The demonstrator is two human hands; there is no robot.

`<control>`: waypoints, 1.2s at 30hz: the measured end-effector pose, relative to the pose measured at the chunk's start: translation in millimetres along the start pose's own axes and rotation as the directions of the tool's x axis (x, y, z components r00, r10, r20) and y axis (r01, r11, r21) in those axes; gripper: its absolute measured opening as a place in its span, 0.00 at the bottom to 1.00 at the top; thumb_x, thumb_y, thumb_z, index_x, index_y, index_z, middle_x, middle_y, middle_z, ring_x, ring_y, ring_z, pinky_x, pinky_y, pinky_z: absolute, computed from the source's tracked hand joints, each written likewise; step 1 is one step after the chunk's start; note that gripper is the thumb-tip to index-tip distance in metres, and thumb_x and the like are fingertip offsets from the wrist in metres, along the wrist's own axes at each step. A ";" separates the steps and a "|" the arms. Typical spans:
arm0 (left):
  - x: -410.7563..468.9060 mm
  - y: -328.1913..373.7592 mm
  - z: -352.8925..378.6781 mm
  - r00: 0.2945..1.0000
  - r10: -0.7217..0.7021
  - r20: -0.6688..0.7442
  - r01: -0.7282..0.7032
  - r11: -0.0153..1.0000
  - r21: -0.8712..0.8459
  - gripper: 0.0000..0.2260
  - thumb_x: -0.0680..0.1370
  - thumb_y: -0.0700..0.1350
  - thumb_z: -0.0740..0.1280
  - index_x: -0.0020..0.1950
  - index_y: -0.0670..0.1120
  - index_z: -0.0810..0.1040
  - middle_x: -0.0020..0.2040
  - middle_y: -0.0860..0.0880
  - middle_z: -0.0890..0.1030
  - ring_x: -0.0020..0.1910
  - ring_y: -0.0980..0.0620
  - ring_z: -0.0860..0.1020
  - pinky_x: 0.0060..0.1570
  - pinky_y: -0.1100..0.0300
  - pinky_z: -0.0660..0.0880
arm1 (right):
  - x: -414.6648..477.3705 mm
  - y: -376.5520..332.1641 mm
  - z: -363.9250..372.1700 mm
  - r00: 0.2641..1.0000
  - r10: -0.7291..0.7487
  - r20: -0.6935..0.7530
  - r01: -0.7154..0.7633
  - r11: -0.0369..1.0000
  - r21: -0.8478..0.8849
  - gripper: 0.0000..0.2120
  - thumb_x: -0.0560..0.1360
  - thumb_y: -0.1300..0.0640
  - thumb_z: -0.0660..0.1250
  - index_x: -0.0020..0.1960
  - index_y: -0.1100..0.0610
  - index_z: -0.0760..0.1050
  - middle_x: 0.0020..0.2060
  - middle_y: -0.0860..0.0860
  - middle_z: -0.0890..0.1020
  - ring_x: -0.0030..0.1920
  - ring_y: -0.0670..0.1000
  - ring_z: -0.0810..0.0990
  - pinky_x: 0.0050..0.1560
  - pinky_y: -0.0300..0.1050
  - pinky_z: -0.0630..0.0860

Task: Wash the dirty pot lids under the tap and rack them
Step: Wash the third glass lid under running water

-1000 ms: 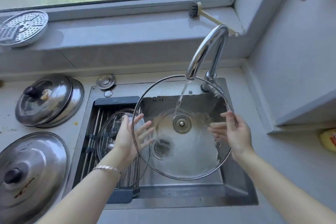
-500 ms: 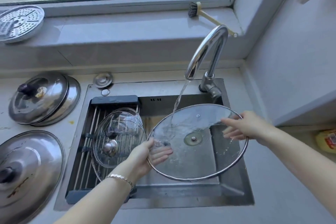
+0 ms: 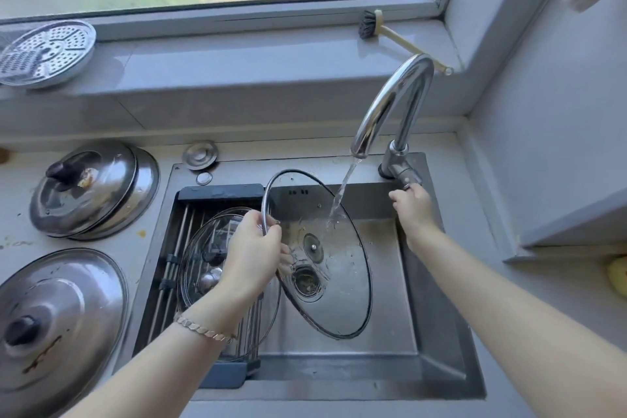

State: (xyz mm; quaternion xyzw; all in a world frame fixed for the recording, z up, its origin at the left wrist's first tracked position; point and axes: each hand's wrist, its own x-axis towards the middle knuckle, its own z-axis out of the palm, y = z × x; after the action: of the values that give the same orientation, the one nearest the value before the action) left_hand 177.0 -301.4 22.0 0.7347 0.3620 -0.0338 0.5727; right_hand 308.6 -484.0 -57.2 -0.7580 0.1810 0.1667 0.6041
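Between the hands: round glass pot lid with a steel rim [image 3: 342,292], held tilted on edge over the stainless steel sink [image 3: 441,332]; the water stream [image 3: 342,193] from the curved chrome tap [image 3: 393,102] strikes its upper glass.
Left hand [image 3: 252,249]: thumb and fingers pinch the lid's left rim; a chain bracelet [image 3: 203,329] circles the wrist.
Right hand [image 3: 412,210]: fingers curled on the tap lever [image 3: 405,176].
Under the left hand: second clear glass lid [image 3: 200,248], lying on the black-framed rod rack [image 3: 220,193] and partly hidden by the hand and the held lid.
Behind the held lid: drain strainer [image 3: 307,282], seen through the glass.
Left of the left hand: two stacked domed steel lids [image 3: 91,190], soiled near the knob; nearer, one large smeared steel lid [image 3: 57,316].
Beyond the hands: perforated steel steamer plate [image 3: 45,51] and black-bristled brush [image 3: 369,27] on the sill.
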 end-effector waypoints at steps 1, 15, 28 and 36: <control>0.4 1.5 -0.2 1.000 0.006 -0.008 -0.006 1.000 0.021 0.04 0.78 0.36 0.56 0.45 0.42 0.68 0.38 0.34 0.79 0.33 0.41 0.79 0.36 0.46 0.79 | 0.7 -1.2 5.3 1.000 0.004 -0.017 -0.004 0.999 0.042 0.09 0.73 0.63 0.60 0.47 0.51 0.63 0.35 0.44 0.66 0.47 0.50 0.66 0.38 0.38 0.61; 6.7 27.1 24.4 0.988 -0.149 0.047 0.148 0.989 0.030 0.08 0.72 0.32 0.56 0.49 0.36 0.70 0.52 0.30 0.77 0.36 0.37 0.81 0.32 0.49 0.81 | -132.3 -17.0 10.2 0.636 -0.088 0.767 0.712 0.451 -0.539 0.29 0.74 0.47 0.62 0.72 0.47 0.58 0.63 0.51 0.75 0.62 0.54 0.74 0.59 0.49 0.72; -6.8 -12.5 19.2 0.948 0.149 0.282 -0.257 0.880 0.400 0.14 0.73 0.52 0.69 0.56 0.51 0.74 0.52 0.53 0.78 0.52 0.55 0.78 0.56 0.58 0.73 | -118.5 -47.9 -14.9 0.902 -0.231 0.365 0.308 0.936 -0.171 0.10 0.70 0.66 0.68 0.45 0.52 0.76 0.34 0.58 0.84 0.35 0.55 0.84 0.34 0.45 0.80; -22.2 -51.1 30.3 0.978 0.091 0.187 -0.108 0.991 0.078 0.06 0.75 0.41 0.69 0.38 0.45 0.75 0.34 0.47 0.81 0.31 0.55 0.78 0.34 0.64 0.76 | -133.4 -62.8 -23.4 0.943 -0.136 0.302 0.137 0.990 0.019 0.07 0.72 0.69 0.67 0.48 0.60 0.75 0.36 0.62 0.82 0.30 0.55 0.82 0.29 0.43 0.79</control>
State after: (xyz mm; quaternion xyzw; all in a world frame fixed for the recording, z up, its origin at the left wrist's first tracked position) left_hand 142.6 -334.4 -19.8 0.7701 0.2688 -0.0884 0.5717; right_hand 222.1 -484.2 64.4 -0.7349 0.0331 0.2388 0.6339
